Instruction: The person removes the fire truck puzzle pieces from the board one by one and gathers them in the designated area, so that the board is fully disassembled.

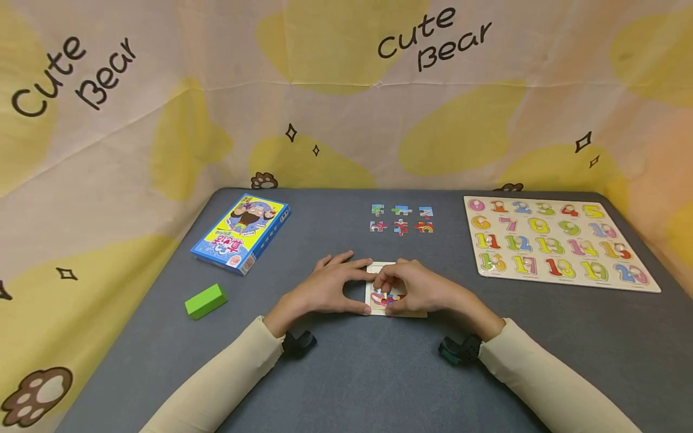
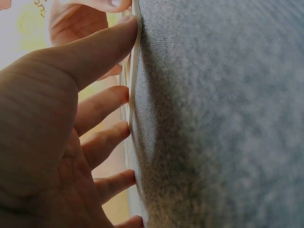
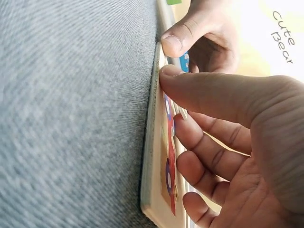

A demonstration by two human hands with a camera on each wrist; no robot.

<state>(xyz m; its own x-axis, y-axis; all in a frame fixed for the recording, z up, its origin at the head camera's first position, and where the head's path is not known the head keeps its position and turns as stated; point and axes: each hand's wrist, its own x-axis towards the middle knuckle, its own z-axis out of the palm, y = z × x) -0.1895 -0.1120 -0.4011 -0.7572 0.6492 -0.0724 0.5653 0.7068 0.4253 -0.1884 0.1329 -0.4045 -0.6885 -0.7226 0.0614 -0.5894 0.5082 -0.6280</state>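
Observation:
A small pale puzzle board [image 1: 381, 270] lies flat between both hands, with red and purple puzzle pieces set in its lower part. My left hand [image 1: 332, 285] rests at its left side, fingers stretched out. The left thumb [image 2: 126, 38] touches the edge near the lower left corner. My right hand [image 1: 428, 288] bends over the board, thumb and curled fingers about a puzzle piece [image 1: 381, 298] at the lower left. In the right wrist view, the right thumb [image 3: 173, 78] is on the border, with fingertips close over the pieces. The hand covers the board's right part.
Several loose puzzle pieces [image 1: 401, 210] lie in two rows beyond the board. A blue and yellow box [image 1: 246, 231] sits at the back left, with a green block [image 1: 206, 301] nearer. At the right lies a large number puzzle [image 1: 646, 286]. A printed cloth hangs behind the table.

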